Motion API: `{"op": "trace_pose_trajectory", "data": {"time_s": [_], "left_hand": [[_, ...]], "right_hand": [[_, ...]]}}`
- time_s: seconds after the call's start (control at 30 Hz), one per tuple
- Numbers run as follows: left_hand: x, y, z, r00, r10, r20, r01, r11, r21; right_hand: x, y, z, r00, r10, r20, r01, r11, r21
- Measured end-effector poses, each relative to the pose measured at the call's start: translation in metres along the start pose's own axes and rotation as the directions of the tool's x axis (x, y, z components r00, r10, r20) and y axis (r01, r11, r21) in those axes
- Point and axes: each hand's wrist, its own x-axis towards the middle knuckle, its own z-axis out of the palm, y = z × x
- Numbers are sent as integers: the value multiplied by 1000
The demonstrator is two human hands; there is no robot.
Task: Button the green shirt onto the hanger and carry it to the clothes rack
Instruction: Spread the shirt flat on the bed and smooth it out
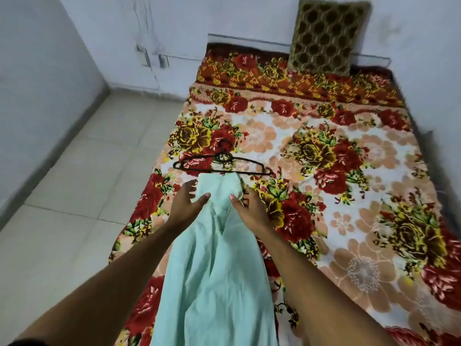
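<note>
A pale green shirt (214,258) hangs in a long bunched strip from my two hands over the bed's near-left side. My left hand (185,204) grips its top left edge, thumb on the front, fingers behind the cloth. My right hand (250,208) grips the top right edge the same way. A thin dark wire hanger (222,164) lies flat on the floral blanket just beyond the shirt's top edge, apart from both hands. No clothes rack is in sight.
The bed with its red and yellow floral blanket (336,171) fills the right side. A brown patterned pillow (326,36) leans on the far wall. Pale tiled floor (87,183) runs along the left, bounded by white walls.
</note>
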Motion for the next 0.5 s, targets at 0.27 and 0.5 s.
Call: {"op": "trace_pose_trajectory", "data": {"time_s": [0.27, 0.5], "left_hand": [[80, -53, 46, 953, -302, 5, 302, 953, -36], [114, -87, 57, 951, -303, -66, 303, 953, -9]], "right_hand": [[87, 45, 46, 994, 87, -64, -100, 966, -238], [114, 52, 59, 981, 111, -160, -173, 876, -450]]}}
